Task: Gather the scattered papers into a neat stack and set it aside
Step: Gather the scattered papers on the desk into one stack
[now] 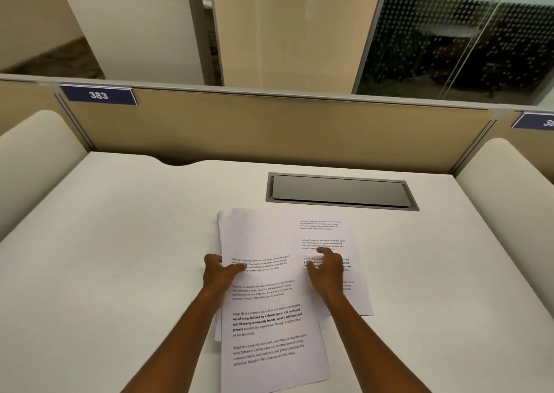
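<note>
Item: papers (269, 317), several white printed sheets, lying overlapped in a loose, uneven pile at the middle of the white desk (120, 257); the top sheet is sitting slightly askew and reaching toward the near edge; another sheet is showing out from under it on the right, and thin edges of further sheets are peeking out along the left side.

Item: left hand (218, 272), gripping the left edge of the top sheet; thumb lying on the printed face, fingers curling round the margin, their tips hidden under the paper.

Item: right hand (325, 272), resting on the right-hand sheet; fingers bent loosely and pressing down on the text; whether anything is being pinched, cannot tell; both forearms are reaching in from the near edge, over the lower part of the pile.

Item: grey cable hatch (340, 191), lid lying closed, set into the desk just beyond the pile.

Item: tan partition (269, 128), standing along the far edge; a blue tag (98, 95) reading 383 is sitting at its upper left.

Item: white planter (135, 32), standing beyond the partition; glass wall (464, 32) to the right.
</note>
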Tool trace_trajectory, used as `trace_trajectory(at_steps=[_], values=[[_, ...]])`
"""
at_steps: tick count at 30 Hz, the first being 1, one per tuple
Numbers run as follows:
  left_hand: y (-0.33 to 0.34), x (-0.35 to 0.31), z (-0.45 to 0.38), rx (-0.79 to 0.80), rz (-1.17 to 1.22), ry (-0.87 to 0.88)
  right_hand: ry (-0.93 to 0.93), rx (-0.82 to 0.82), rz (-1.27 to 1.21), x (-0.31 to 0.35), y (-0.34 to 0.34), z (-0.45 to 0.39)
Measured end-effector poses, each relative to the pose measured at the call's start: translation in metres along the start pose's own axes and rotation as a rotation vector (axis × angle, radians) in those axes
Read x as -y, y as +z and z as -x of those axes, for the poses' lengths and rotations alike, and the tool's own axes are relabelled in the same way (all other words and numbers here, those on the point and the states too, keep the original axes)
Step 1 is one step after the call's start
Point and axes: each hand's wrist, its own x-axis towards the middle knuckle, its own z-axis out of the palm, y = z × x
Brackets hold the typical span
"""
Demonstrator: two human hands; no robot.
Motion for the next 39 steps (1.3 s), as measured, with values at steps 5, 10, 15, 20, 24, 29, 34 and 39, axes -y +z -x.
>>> trace_trajectory(at_steps=[5,10,15,20,24,29,34,39], values=[[0.018,0.0,-0.001,-0.103,-0.145,0.009,0.157,-0.198,0.189,-0.021,-0.036,-0.014],[0.033,-0.008,-0.004,-0.205,-0.357,-0.009,0.215,-0.099,0.279,-0.037,-0.058,-0.032],[0.046,-0.016,-0.001,-0.275,-0.42,-0.047,0.191,-0.068,0.223,-0.032,-0.058,-0.036],[0.045,-0.016,-0.005,-0.276,-0.329,-0.035,0.168,0.002,0.107,-0.019,-0.05,-0.035],[0.037,-0.01,-0.003,-0.257,-0.212,0.0,0.125,0.065,0.096,-0.009,-0.035,-0.032],[0.028,-0.002,0.001,-0.223,-0.083,-0.015,0.124,0.089,0.104,-0.011,-0.012,-0.027],[0.035,-0.001,0.007,-0.17,-0.11,0.024,0.092,0.123,0.106,-0.004,0.0,-0.011],[0.042,-0.001,0.013,-0.184,-0.203,0.052,0.11,0.14,0.11,0.006,0.004,-0.002]])
